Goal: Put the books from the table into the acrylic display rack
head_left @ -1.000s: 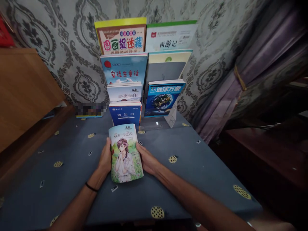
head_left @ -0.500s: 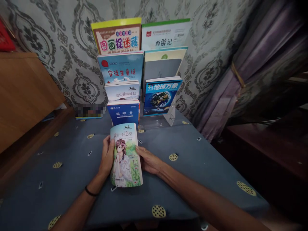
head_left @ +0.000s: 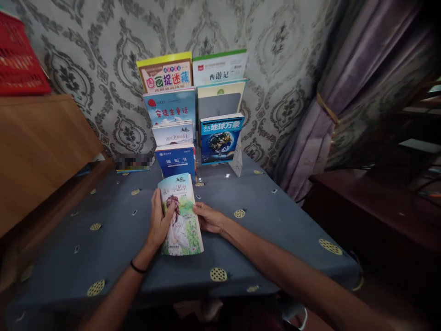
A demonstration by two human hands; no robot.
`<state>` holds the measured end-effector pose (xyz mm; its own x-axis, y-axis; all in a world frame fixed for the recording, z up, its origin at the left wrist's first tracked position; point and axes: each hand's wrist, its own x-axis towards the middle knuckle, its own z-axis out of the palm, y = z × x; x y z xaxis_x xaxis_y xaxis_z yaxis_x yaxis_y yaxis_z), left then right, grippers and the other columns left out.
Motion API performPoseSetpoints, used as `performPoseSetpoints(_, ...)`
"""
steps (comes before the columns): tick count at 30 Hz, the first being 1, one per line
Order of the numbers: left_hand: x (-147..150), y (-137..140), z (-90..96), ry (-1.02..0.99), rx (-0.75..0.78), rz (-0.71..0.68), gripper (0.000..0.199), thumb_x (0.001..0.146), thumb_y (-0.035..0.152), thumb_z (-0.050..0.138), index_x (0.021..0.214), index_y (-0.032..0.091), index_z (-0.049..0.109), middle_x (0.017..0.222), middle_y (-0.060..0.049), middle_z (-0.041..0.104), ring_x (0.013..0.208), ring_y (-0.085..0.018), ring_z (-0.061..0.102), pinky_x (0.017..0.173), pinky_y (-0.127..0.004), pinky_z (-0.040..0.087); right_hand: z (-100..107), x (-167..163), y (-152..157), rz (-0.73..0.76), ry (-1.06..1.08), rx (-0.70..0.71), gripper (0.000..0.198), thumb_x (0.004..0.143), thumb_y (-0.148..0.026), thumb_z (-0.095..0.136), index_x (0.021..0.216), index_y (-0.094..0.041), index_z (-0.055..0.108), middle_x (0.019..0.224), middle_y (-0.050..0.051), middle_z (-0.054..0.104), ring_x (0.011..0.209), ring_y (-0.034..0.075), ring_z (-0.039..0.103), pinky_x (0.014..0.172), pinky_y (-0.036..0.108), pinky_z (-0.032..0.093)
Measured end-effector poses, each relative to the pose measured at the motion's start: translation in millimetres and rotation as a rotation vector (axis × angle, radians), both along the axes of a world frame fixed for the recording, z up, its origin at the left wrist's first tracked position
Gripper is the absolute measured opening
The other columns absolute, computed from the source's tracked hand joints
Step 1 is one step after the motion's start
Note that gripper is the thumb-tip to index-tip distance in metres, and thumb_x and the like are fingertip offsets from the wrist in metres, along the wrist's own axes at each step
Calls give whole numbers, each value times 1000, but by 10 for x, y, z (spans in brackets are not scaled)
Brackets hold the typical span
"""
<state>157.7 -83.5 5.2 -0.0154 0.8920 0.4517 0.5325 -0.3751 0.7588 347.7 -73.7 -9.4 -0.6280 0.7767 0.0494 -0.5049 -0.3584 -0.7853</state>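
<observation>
The left hand (head_left: 160,221) clasps a glossy pastel paperback (head_left: 182,230) by its left edge, thumb across the cover, over the blue-grey pineapple-patterned tabletop (head_left: 268,211), in front of a deep-blue paper booklet (head_left: 176,163); the right hand (head_left: 209,218) pinches its right edge. Uneven squeezing could buckle the flexible cover.

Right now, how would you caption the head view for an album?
Left hand and right hand hold a book before a bookstand.

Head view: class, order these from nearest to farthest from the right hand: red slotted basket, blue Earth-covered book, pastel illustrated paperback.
1. Pastel illustrated paperback: touching the right hand.
2. Blue Earth-covered book: standing beyond the paperback.
3. Red slotted basket: far left.
</observation>
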Motion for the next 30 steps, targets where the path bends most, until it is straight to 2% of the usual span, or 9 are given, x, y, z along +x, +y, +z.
performPoseSetpoints(4, 4, -17, -27, -43, -10, -23, 73, 95, 57, 49, 156, 23, 29, 166, -13, 22, 154, -28, 19, 126, -47, 20, -18, 8, 24, 28, 31, -13, 62, 62, -48, 91, 107, -13, 68, 103, 10, 77, 97, 23, 73, 98, 42, 54)
performPoseSetpoints(7, 7, -15, -39, -68, -27, -78, 71, 94, 59, 49, 154, 24, 34, 165, -11, 26, 154, -28, 21, 126, -47, 18, -22, 5, 41, 24, 37, -29, 62, 62, -46, 92, 108, -12, 68, 101, 10, 77, 89, 20, 74, 93, 39, 57)
performPoseSetpoints(12, 3, -21, -48, -79, -27, -191, 68, 94, 59, 50, 153, 27, 37, 164, -8, 31, 152, -28, 25, 126, -47, 19, -21, 0, 46, -3, 32, -59, 61, 63, -45, 92, 108, -12, 68, 98, 8, 77, 82, 16, 73, 83, 30, 59)
performPoseSetpoints(17, -11, -47, -28, -87, -28, -275, 71, 93, 58, 54, 154, 27, 35, 165, -8, 29, 152, -30, 24, 126, -48, 19, -42, -24, 43, 2, 39, -66, 63, 65, -45, 90, 113, -12, 67, 102, 9, 76, 86, 18, 73, 87, 33, 58)
performPoseSetpoints(20, -30, -44, -23, -122, -62, -310, 74, 91, 58, 56, 154, 26, 35, 164, -8, 31, 152, -31, 26, 126, -48, 20, -28, -54, 29, 11, 47, -77, 67, 64, -48, 90, 115, -13, 66, 103, 9, 76, 87, 18, 73, 86, 33, 58)
performPoseSetpoints(26, -74, -33, -36, -244, -159, -392, 78, 89, 59, 59, 155, 26, 33, 165, -7, 30, 151, -31, 28, 125, -45, 23, 23, -116, -11, 17, 64, -137, 69, 61, -52, 91, 114, -15, 67, 99, 6, 76, 74, 12, 70, 72, 25, 58)
performPoseSetpoints(30, -90, -42, -20, -266, -156, -392, 78, 89, 63, 57, 154, 28, 36, 164, -6, 31, 150, -31, 29, 125, -44, 25, 18, -149, -14, 31, 80, -149, 70, 61, -54, 90, 114, -15, 67, 97, 5, 75, 75, 13, 71, 70, 26, 58)
